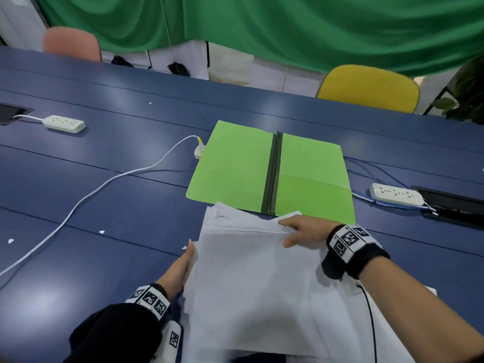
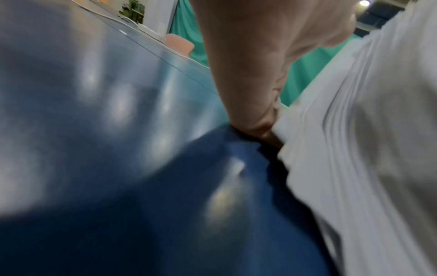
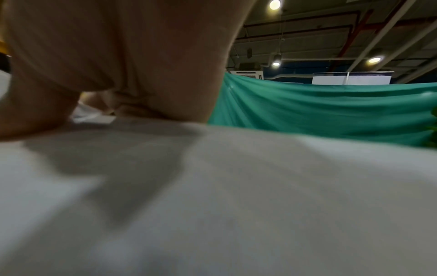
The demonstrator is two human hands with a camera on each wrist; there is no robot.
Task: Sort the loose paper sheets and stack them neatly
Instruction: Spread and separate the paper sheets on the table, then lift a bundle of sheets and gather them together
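On the table, paper stack runs away; left hand flat, right hand pinching.

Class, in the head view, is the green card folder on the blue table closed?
No, the green card folder lies open, both halves flat beside its dark spine.

Black sleeve, left arm. Left wristband, right wristband: black-white square markers. Black cable off right.
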